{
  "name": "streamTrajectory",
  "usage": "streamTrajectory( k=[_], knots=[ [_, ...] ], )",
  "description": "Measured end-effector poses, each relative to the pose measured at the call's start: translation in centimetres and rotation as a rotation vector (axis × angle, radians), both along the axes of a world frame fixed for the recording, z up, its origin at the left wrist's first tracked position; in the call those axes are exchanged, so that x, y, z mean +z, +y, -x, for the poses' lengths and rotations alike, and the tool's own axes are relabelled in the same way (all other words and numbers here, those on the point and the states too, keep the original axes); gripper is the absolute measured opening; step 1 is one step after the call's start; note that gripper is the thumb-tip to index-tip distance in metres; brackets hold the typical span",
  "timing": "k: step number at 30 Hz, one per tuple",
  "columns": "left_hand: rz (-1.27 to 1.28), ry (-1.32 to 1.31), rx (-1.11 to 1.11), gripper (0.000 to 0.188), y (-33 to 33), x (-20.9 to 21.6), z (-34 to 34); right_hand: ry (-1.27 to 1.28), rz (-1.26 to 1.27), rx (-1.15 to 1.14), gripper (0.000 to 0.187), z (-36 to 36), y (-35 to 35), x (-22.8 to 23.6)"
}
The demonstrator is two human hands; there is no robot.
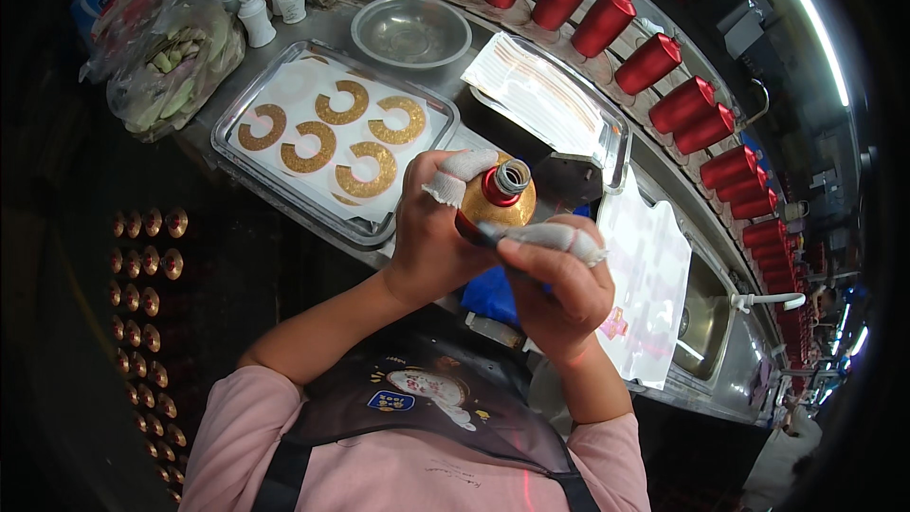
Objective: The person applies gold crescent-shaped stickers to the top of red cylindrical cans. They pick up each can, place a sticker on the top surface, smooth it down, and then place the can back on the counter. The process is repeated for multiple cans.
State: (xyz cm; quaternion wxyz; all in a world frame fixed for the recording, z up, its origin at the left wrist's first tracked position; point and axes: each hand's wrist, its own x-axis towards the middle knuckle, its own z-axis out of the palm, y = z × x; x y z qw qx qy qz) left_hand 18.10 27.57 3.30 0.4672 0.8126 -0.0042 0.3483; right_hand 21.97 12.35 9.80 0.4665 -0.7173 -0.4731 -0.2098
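Note:
Between my hands stands a red bottle (pixel 512 192) with an uncapped threaded neck and a gold decal around its shoulder. My left hand (pixel 427 228) wraps its left side, white finger covers on some fingers. My right hand (pixel 564 275), also with white finger covers, is closed in a pinch on a small dark flat tool (pixel 488 230) touching the bottle's shoulder; its exact kind is blurred. Beyond my left hand, a metal tray (pixel 284 195) bears a white sheet (pixel 275 95) with several gold C-shaped decals (pixel 308 146). My hands hide the bottle's lower body.
A metal bowl (pixel 379 27) sits behind the tray. White strip-printed sheets (pixel 536 85) lie in another tray; more sheets (pixel 645 265) hang beside a sink (pixel 706 327). Red bottles (pixel 605 21) line the far rail. At left are a plastic bag (pixel 180 76) and gold-topped bottles (pixel 152 261).

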Motion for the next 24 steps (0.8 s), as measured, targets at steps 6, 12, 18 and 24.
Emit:
streamTrajectory(
  k=[6,12,18,24],
  knots=[
    [0.003,0.027,0.041,0.088,-0.7,-0.3,0.6,0.126,0.057,0.031,0.034,0.5,-0.4,0.4],
    [0.232,0.101,-0.432,0.094,3.9,1.0,-0.6,0.151,0.046,-0.099,0.033,-0.4,-1.0,0.0],
    [0.057,0.174,-0.284,0.077,1.7,1.0,-0.2,0.092,0.097,-0.072,0.033,-0.1,-0.5,-0.1],
    [0.243,0.159,-0.381,0.081,1.7,0.2,-0.1,0.106,0.069,-0.094,0.034,0.1,-0.5,-0.1]
  ],
)
